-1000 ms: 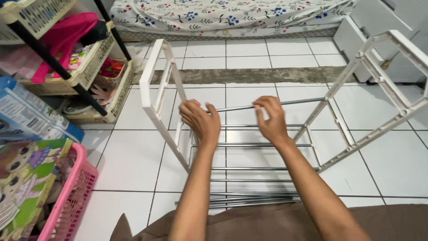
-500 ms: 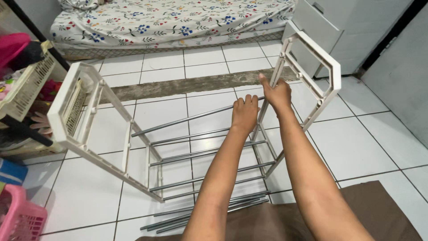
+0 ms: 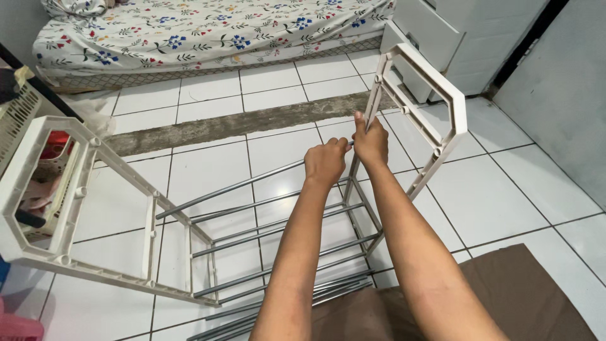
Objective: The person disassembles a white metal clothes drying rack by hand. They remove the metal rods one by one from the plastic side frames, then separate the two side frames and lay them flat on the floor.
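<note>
A half-built rack lies on the white tiled floor: two cream plastic side frames joined by several grey metal rods. My left hand (image 3: 326,163) is closed around the right end of the topmost rod (image 3: 233,187). My right hand (image 3: 370,140) grips the upright of the right side frame (image 3: 435,110) just beside that rod end, thumb pointing up. The two hands touch each other. The left side frame (image 3: 57,208) stands tilted at the left edge of view.
Loose metal rods (image 3: 278,306) lie on the floor in front of a brown mat (image 3: 505,297). A floral-covered mattress (image 3: 208,28) is at the back, white drawers (image 3: 454,31) at back right, a shelf of baskets (image 3: 19,113) far left.
My view has swung right. Both hands slid along the top rod from its middle to its right end; my right hand left the rod and took the right frame's upright.
</note>
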